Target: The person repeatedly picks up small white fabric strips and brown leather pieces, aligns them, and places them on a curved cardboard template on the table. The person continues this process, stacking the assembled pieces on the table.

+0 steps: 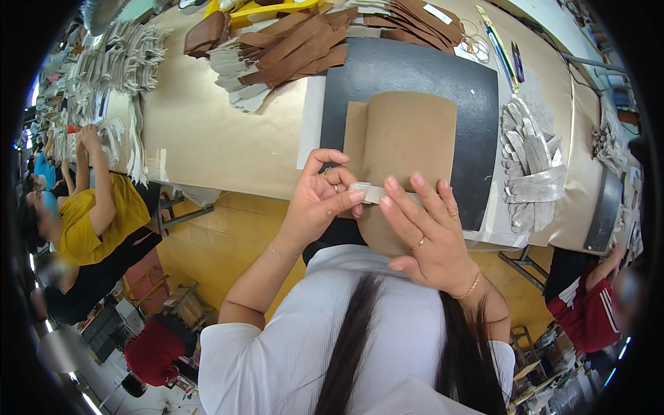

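Note:
A pale grey strip [373, 193] is pinched between the thumb and forefinger of my left hand [325, 191]. My right hand [428, 234] lies over the strip's other end with its fingers stretched out and spread. Beneath both hands a brown sheet of board or paper [411, 131] curves over toward me, its lower edge reaching past the table's front. Under that sheet is a dark flat mat [477, 104]. How much of the strip runs below my right fingers is hidden.
Brown strips [297, 52] lie heaped at the back. Bundled grey strips [531, 166] rest right of the mat, below a cutter knife [499, 48] and rubber bands [473, 43]. More pale strips [114, 59] pile up at far left. People work on both sides.

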Available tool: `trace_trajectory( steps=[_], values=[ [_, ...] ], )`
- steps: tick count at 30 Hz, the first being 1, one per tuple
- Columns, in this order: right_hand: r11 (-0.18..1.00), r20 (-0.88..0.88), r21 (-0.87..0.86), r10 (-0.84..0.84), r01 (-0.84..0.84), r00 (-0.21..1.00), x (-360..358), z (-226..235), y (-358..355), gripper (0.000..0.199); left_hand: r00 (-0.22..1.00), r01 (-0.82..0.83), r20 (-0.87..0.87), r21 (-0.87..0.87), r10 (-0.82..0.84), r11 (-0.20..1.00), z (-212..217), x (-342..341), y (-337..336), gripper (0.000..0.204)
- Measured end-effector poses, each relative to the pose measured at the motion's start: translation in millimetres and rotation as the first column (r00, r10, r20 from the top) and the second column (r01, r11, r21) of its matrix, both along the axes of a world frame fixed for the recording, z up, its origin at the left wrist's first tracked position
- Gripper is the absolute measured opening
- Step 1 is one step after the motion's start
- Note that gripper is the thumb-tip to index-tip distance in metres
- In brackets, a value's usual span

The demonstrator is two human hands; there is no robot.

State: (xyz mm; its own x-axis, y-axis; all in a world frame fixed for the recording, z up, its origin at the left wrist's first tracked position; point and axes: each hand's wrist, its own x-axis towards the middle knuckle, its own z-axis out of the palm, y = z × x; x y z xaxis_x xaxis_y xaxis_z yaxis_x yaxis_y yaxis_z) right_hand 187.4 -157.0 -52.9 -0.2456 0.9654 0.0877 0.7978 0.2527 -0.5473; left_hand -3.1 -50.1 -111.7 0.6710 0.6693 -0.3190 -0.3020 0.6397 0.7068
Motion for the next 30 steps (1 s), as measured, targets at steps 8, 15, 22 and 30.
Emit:
trace_trajectory(
  steps=[8, 15, 22, 30],
  values=[
    [0.978, -0.507, 0.112, -0.096, 0.175, 0.857, 5.8, -66.1, -35.3, 0.073, 0.997, 0.005, 0.073, -0.192, 0.009, 0.981, -11.1, 7.5, -1.7, 0.048],
    [0.915, -0.805, -0.340, -0.402, 0.215, 0.436, -2.9, -98.6, -55.1, 0.091, 0.995, 0.037, 0.096, -0.171, -0.021, 0.985, -16.6, 6.9, -0.5, 0.049],
    [0.841, -0.840, -0.520, -0.535, 0.149, 0.093, 20.8, -82.9, -45.9, 0.095, 0.985, 0.132, 0.122, -0.072, -0.122, 0.989, -11.9, 2.6, 15.7, 0.029],
    [0.740, -0.862, -0.326, -0.488, 0.588, 0.138, 62.9, -59.7, -27.6, 0.068, 0.933, 0.290, 0.057, 0.461, -0.354, 0.839, 60.8, 75.8, 94.9, 0.019]
  ],
)
